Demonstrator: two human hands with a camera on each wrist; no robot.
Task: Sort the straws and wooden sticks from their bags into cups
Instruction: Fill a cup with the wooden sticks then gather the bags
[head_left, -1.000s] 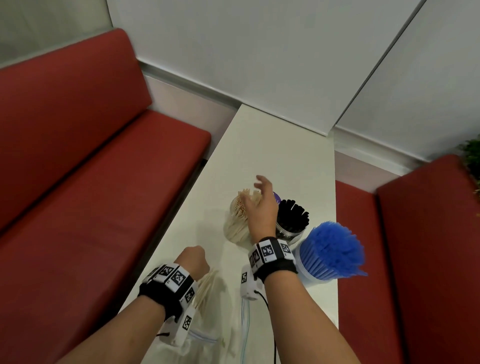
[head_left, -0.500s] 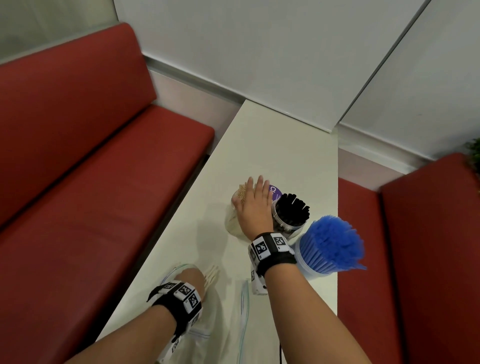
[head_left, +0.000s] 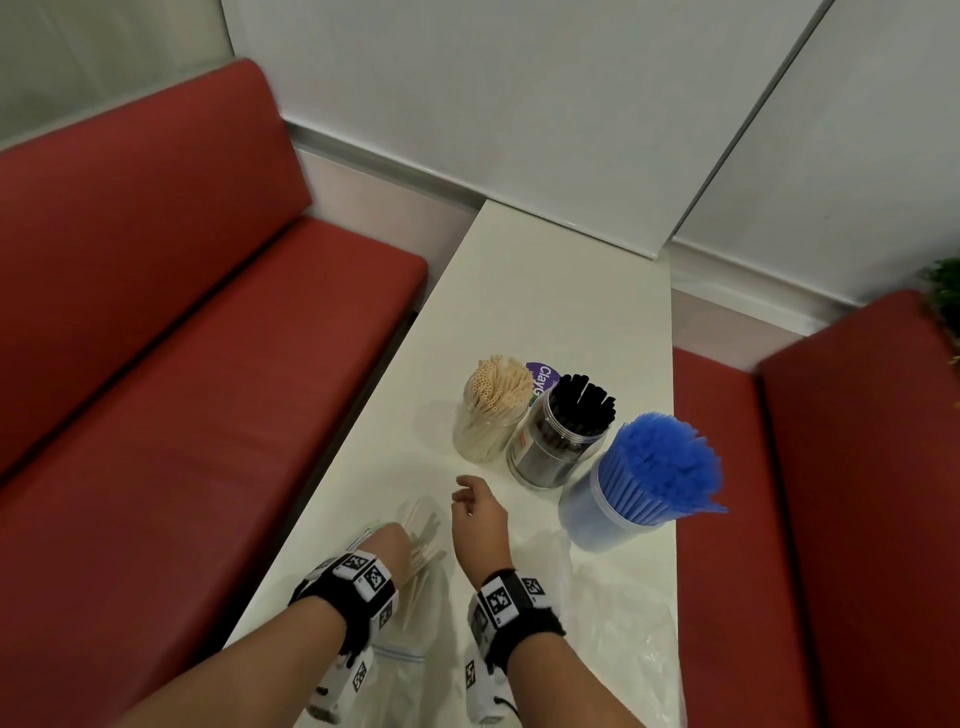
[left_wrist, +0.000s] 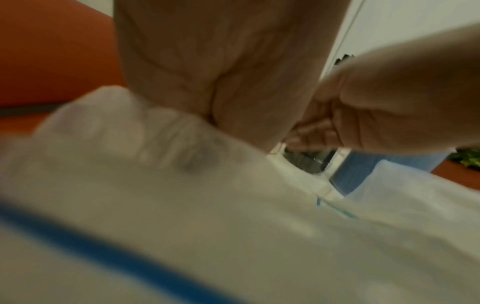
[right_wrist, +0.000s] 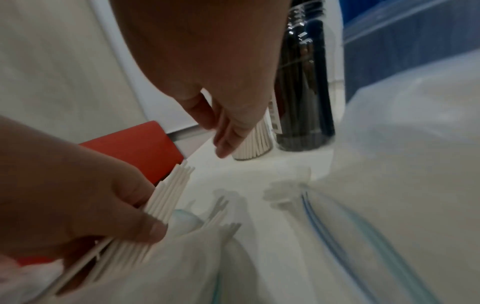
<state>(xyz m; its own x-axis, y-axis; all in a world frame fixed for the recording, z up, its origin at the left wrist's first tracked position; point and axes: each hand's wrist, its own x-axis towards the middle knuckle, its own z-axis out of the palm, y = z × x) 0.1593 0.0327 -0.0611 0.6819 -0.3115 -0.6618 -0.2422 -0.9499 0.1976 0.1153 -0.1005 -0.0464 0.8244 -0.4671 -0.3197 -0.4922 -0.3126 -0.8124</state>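
Note:
Three clear cups stand together on the white table (head_left: 545, 291): one with pale sticks (head_left: 488, 410), one with black straws (head_left: 563, 436), one with blue straws (head_left: 644, 478). My left hand (head_left: 389, 540) grips a bundle of pale sticks (right_wrist: 166, 201) at the mouth of a clear zip bag (head_left: 415, 613). My right hand (head_left: 470, 506) hovers just right of it, fingers (right_wrist: 228, 133) straight and relaxed, holding nothing. In the left wrist view the bag (left_wrist: 182, 205) is blurred and fills the lower part, hiding the left fingers.
A second clear bag (head_left: 618, 623) lies crumpled at the near right of the table. Red benches (head_left: 182, 364) run along both sides of the narrow table. A purple round lid (head_left: 543, 382) shows behind the cups. White wall panels close the far end.
My right hand has left the top of the pale-stick cup and drawn back beside my left hand. The left hand stays on the bundle at the bag.

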